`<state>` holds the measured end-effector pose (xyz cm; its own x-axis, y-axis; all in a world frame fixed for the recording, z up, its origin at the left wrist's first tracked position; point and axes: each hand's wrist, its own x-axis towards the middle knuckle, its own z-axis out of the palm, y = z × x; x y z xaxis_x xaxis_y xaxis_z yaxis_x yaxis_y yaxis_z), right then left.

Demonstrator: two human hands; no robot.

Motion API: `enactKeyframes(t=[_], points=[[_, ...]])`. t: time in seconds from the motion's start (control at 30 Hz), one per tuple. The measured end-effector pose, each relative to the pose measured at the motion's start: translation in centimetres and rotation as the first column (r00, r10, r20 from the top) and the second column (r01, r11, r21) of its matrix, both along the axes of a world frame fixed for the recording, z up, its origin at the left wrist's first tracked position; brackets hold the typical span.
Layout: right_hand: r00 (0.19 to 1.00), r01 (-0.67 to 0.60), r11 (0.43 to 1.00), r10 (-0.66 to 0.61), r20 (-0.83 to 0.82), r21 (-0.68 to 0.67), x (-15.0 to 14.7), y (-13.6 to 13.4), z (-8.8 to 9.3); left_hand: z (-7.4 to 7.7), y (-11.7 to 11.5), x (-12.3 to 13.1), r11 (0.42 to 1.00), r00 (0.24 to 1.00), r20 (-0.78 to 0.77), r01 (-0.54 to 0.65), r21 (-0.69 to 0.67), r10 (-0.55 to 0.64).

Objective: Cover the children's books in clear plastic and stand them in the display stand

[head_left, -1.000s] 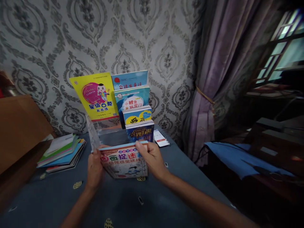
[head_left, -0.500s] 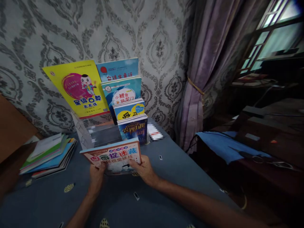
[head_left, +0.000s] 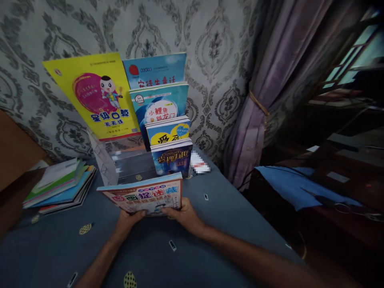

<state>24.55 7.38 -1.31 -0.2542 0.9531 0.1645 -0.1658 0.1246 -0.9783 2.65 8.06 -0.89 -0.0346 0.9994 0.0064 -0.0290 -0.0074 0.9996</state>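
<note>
At the near middle of the bench (head_left: 216, 224), you hold a picture book (head_left: 144, 193) by its lower edge with both hands. Your left hand (head_left: 129, 218) is closed on the bottom left corner, and your right hand (head_left: 183, 213) is clamped on the bottom right corner. The book is tilted with its cover facing you and its top edge raised toward the rack. Your hands hide whether its lower edge touches the bench.

At twelve o'clock from the book, just beyond it, stands a clear stepped rack (head_left: 115, 162). Its right side carries four books rising step by step: a dark blue book (head_left: 171, 158) lowest, a yellow-and-blue book (head_left: 168, 131) behind it, a teal book (head_left: 159, 104) above that, and a light blue book (head_left: 154, 70) at the top. At eleven o'clock a big yellow book (head_left: 93, 94) leans on the upper left of the rack.

At nine o'clock a flat stack of thin books (head_left: 60, 188) lies on the bench, well apart from your left hand. At one o'clock a small blurred white item (head_left: 199, 166) lies just beside the rack. At two o'clock a purple curtain (head_left: 261, 92) hangs tied back, and at three o'clock a blue cloth (head_left: 288, 184) drapes over dark furniture.
</note>
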Motion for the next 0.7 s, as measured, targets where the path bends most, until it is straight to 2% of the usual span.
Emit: enactKeyframes(t=[0.17, 0.43, 0.57, 0.7], points=[[1.000, -0.003, 1.000, 0.002, 0.013, 0.020, 0.0, 0.1, -0.3, -0.5, 0.0, 0.0, 0.999, 0.999, 0.029, -0.030, 0.014, 0.029], [1.000, 0.011, 1.000, -0.011, 0.024, -0.002, 0.1, 0.1, -0.5, -0.6, 0.1, 0.2, 1.000, 0.994, 0.104, 0.025, -0.002, -0.025], [1.000, 0.025, 0.999, -0.025, 0.007, -0.019, 0.1, -0.1, -0.2, -0.8, 0.0, 0.5, 0.999, 0.981, 0.194, 0.000, -0.044, 0.009], [1.000, -0.010, 1.000, 0.010, -0.019, -0.027, 0.1, -0.4, 0.6, -0.3, -0.6, 1.0, 0.996, 0.949, 0.311, 0.068, -0.061, -0.046]])
